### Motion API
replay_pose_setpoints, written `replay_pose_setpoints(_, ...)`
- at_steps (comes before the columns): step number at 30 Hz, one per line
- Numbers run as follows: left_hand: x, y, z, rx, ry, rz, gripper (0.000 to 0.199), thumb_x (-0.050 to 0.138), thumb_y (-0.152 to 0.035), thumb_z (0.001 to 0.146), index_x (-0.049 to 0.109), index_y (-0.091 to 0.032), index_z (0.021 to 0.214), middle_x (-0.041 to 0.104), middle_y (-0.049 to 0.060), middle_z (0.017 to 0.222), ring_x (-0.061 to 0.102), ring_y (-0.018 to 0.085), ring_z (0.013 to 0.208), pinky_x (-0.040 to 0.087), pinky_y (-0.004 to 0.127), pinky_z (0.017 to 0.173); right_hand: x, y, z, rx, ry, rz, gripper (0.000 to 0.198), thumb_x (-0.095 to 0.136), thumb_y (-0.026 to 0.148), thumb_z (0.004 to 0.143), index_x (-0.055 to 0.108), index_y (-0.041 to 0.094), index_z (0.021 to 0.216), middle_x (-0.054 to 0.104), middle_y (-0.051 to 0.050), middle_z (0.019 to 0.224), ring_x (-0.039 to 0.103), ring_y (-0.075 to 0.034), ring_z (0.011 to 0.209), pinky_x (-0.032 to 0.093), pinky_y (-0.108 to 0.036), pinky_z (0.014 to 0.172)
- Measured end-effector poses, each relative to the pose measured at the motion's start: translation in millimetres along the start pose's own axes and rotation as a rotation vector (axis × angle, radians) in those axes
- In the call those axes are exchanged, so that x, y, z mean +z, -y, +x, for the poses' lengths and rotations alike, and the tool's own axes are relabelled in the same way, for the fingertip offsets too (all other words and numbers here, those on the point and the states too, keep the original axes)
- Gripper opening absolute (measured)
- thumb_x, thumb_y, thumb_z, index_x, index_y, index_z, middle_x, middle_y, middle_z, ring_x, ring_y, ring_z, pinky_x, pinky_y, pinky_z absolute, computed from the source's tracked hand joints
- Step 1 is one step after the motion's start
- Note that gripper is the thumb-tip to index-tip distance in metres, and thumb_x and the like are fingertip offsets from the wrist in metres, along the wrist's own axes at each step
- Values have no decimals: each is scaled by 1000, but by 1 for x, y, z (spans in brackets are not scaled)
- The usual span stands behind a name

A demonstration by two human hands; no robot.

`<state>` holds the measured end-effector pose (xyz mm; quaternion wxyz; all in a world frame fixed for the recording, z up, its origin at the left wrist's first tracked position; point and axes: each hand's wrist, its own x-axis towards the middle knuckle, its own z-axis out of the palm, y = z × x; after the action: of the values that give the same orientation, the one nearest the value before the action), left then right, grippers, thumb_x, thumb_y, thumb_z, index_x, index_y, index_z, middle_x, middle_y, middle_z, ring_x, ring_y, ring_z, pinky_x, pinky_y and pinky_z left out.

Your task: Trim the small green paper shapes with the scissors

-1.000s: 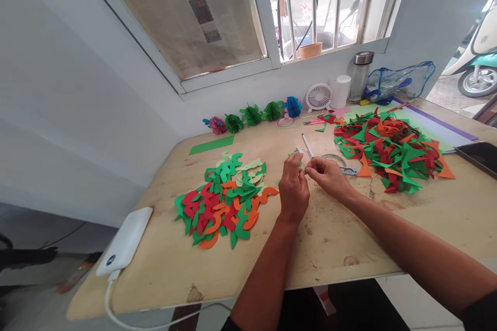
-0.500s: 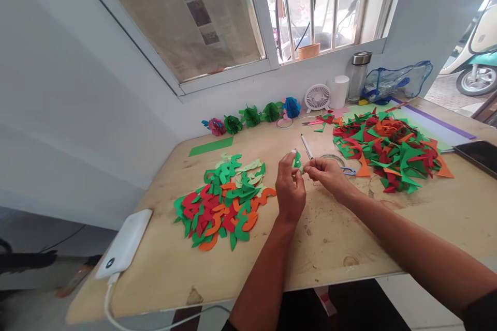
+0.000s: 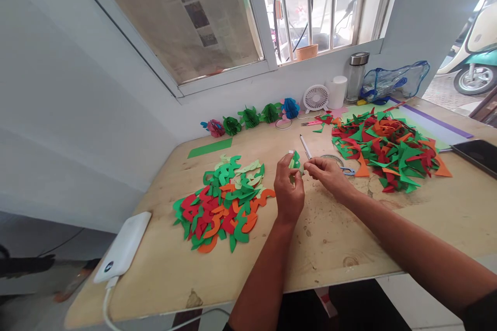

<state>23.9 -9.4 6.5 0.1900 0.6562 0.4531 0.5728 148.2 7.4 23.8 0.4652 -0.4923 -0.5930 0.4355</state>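
My left hand (image 3: 289, 189) is closed around a small green paper piece (image 3: 297, 159), its fingers curled and hiding much of it. A light-green part shows between finger and thumb. Something small and white (image 3: 291, 152) sits at the tip of my left forefinger. Beside that piece, my right hand (image 3: 328, 173) has thumb and forefinger pinched together; what they hold, if anything, is too small to make out. Just beyond my hands lies a white pen (image 3: 305, 146). Blue-handled scissors (image 3: 348, 170) and a ring-shaped roll (image 3: 332, 157) are partly hidden behind my right hand.
Cut curved paper pieces (image 3: 221, 207) are heaped on the left, and pointed paper scraps (image 3: 392, 147) on the right. Folded-paper figures (image 3: 249, 117) line the wall near a small fan (image 3: 316, 98) and a glass bottle (image 3: 356, 77). A white power bank (image 3: 123, 248) lies at the left edge.
My right fingertips have drawn slightly away from the green paper piece. More of its light-green part shows in my left hand. The whole view has shifted a little.
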Motion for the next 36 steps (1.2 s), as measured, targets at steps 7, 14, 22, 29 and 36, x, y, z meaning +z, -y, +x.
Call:
replay_pose_setpoints(7,2,-2,-1,26,43,40,49,46,-5,80,46,-23,125,55,10,123,61,12,80,52,27,76,0,2,0,-27,6,-52,33,52,46,76,50,17,59,39,3,55,35,-10,54,27,-23,49)
replay_pose_setpoints(14,4,0,-3,97,110,114,54,41,-3,80,42,-24,130,52,10,129,56,19,109,54,28,77,-2,1,1,-12,-6,-89,31,53,42,75,47,18,55,38,4,52,34,-10,52,26,-23,48)
replay_pose_setpoints(22,4,1,-3,132,124,129,53,40,-2,81,43,-24,129,52,9,130,51,20,119,54,31,84,-1,-6,3,-41,-6,-107,27,54,39,72,49,18,57,42,3,54,36,-10,53,27,-23,48)
replay_pose_setpoints(29,4,1,-3,127,117,124,53,40,-3,82,42,-24,130,51,8,131,51,19,118,53,30,84,-1,-2,2,-5,15,-62,26,53,38,71,49,18,56,40,3,53,35,-10,53,27,-23,49)
replay_pose_setpoints(36,3,1,-2,114,110,134,54,42,-3,80,43,-24,130,52,9,130,54,19,112,53,29,81,-1,-3,2,30,39,-19,26,53,38,71,47,18,56,37,5,53,32,-9,51,25,-24,48)
